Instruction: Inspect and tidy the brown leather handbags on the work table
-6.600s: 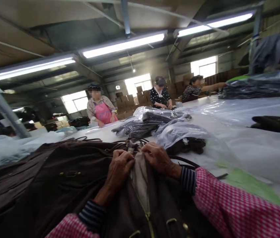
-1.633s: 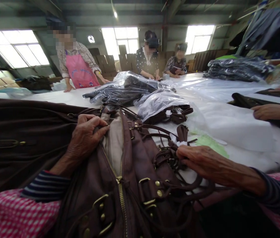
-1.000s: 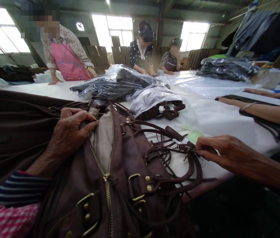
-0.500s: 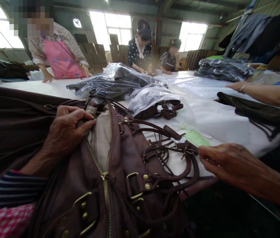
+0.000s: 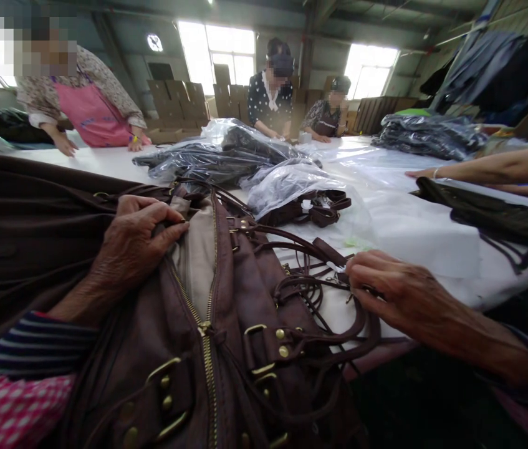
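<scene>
A dark brown handbag [image 5: 240, 293] with brass buckles and studs lies in front of me, its zipper [image 5: 207, 368] partly undone so the beige lining [image 5: 201, 249] shows. My left hand [image 5: 137, 246] pinches the upper edge of the opening between thumb and fingers. To the right, my right hand [image 5: 394, 290] is closed on a brown strap beside a white tag [image 5: 336, 267] and a small metal clasp. Its fingers hide the strap's end. The bag's looped handles [image 5: 366, 327] hang over the table edge just below that hand.
Plastic-wrapped dark goods [image 5: 198, 159] lie across the white table [image 5: 105, 160], near another brown bag [image 5: 324, 209] half in plastic. More brown bags are at left. Co-workers stand at the far side; another person's arm [image 5: 492, 168] reaches in from the right over a dark bag [image 5: 483, 212].
My right hand has moved left along the strap towards the white tag and now covers most of a green patch on the table. My left hand keeps its pinch. The view has shifted slightly.
</scene>
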A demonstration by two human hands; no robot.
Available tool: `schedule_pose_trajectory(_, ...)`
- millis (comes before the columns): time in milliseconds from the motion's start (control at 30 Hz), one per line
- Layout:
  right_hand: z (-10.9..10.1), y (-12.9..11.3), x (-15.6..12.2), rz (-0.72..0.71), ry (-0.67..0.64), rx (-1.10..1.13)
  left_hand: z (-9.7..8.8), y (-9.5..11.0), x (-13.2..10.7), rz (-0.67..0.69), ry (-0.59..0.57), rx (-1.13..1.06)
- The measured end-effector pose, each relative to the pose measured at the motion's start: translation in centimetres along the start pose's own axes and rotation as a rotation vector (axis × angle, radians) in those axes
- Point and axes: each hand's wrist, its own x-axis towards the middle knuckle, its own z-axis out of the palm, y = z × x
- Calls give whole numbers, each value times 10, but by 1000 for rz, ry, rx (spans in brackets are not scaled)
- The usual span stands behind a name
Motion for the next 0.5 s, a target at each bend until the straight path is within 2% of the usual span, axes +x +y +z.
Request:
schedule_pose_trajectory(133,12,0,11,-3,-54,-137,1,0,0,-16,-9,-10)
schedule_pose_trajectory(300,21,4,5,-35,-34,-190,1,1,-1,-14,-3,-13)
schedule_pose_trajectory(400,18,13,0,-66,-64,-162,0,2,0,-20,-10,-12)
schedule_pose_trajectory(500,8,32,-2,-111,-91,-119,-2,3,0,-22,-33,-5)
